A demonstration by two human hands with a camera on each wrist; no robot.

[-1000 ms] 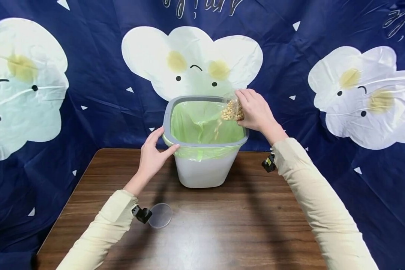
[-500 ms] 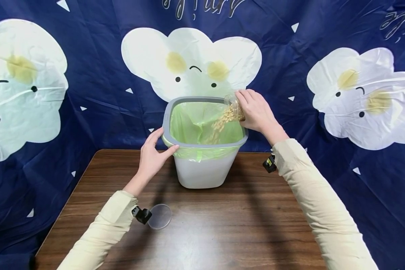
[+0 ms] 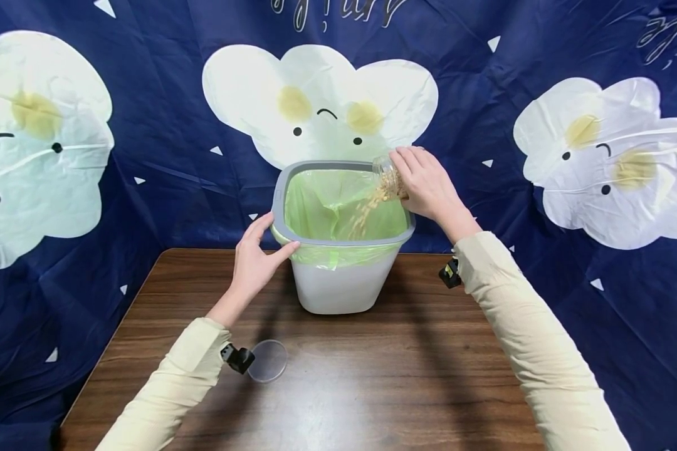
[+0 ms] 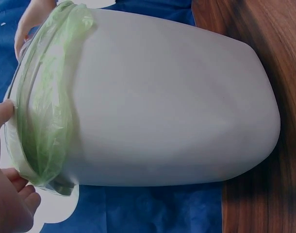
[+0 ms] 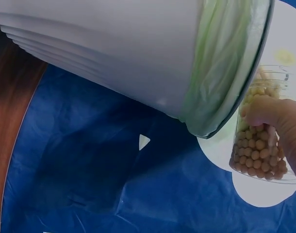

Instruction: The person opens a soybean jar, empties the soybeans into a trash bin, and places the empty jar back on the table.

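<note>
A white trash bin (image 3: 338,285) with a grey rim and a green bag liner (image 3: 321,194) stands on the table. My left hand (image 3: 252,263) holds its rim at the near left corner, thumb on the front edge. Over the right side of the rim, my right hand (image 3: 429,188) grips a clear jar (image 3: 392,178), tilted with its mouth toward the bin. Round, pale tan beans that look like chickpeas (image 3: 363,216) stream from the jar into the lined bin. In the right wrist view, many beans (image 5: 257,155) fill the jar's lower part. The bin's bottom is hidden.
A clear round lid (image 3: 268,361) lies on the brown wooden table (image 3: 372,376) near my left wrist. Behind the table hangs a dark blue cloth (image 3: 163,94) with white cloud prints.
The right hand has tipped the jar further, and the thin trickle of beans has become a thicker stream into the bin. The left hand stays on the rim.
</note>
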